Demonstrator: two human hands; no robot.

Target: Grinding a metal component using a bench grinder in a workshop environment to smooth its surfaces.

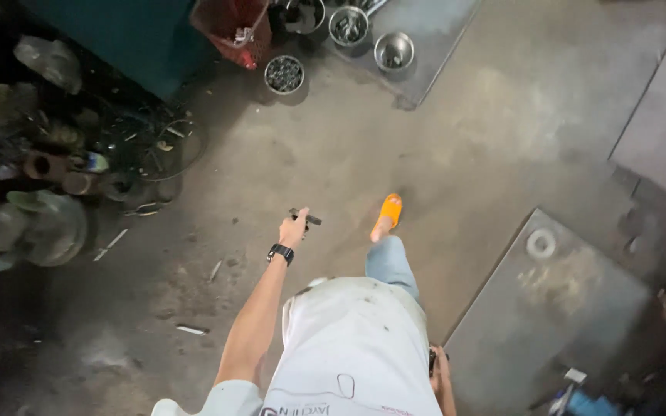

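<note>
Counts, seen from the head cam: 2 hands, the left hand (pixel 293 229) out front closed round 1 small dark metal part (pixel 307 218), the right hand (pixel 438 364) low by the hip, mostly hidden, grip unclear. 1 black wristwatch (pixel 280 253) on the left wrist. 1 orange slipper (pixel 388 214) visible. 4 round steel bowls (pixel 394 52) of small hardware near the floor's top edge, 1 of them part cut off. 1 red plastic basket (pixel 234 25) beside them. 2 flat metal sheets (pixel 549 316) on the floor, top edge and lower-right corner. 1 white ring (pixel 540 243) on the lower-right sheet. 1 scrap pile (pixel 48 192) along the left edge, pieces too jumbled to count.
</note>
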